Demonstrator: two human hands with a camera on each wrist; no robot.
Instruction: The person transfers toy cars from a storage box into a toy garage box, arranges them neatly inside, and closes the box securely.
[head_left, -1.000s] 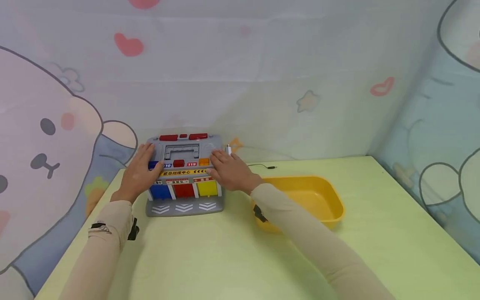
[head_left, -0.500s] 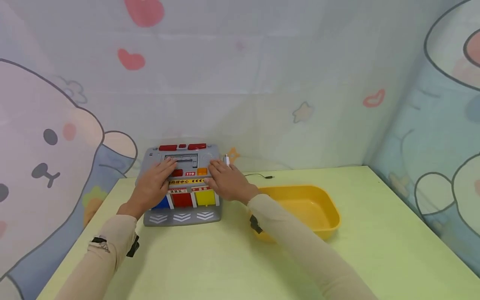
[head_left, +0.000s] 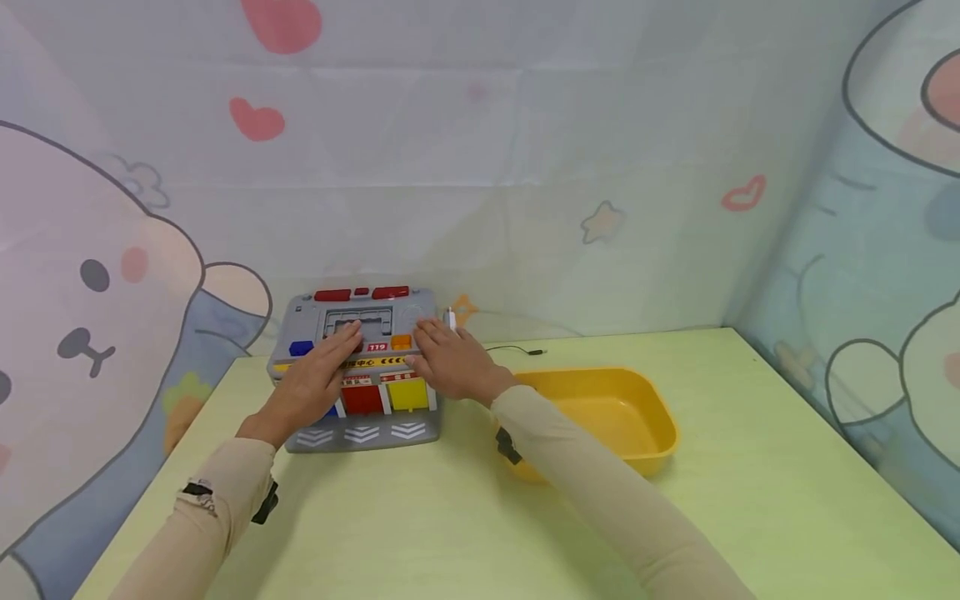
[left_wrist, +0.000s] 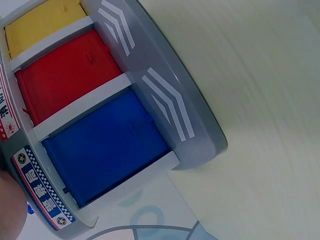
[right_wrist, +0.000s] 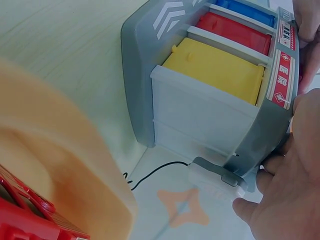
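Note:
A grey toy garage station (head_left: 411, 310) stands at the back left of the table, with blue, red and yellow doors, all down. My left hand (head_left: 303, 387) lies over the middle of its top edge, fingers straight, hiding most of the red button there. The blue button (head_left: 302, 347) shows left of that hand. My right hand (head_left: 453, 362) rests on the top's right end, fingers straight, beside the orange button (head_left: 402, 342). In the left wrist view the blue door (left_wrist: 107, 147) is nearest. The right wrist view shows the yellow door (right_wrist: 215, 70) and both hands at the top edge.
A yellow basin (head_left: 652, 400) sits right of the station, partly under my right forearm. Inside it, a red toy (right_wrist: 25, 220) shows in the right wrist view. A thin black cable (head_left: 517, 349) runs along the back edge from a white piece (head_left: 450, 319) at the station's side.
My left hand has moved right, from the station's left end and blue button to the middle over the red button. My right hand stays at the right end. The head view has tilted up slightly.

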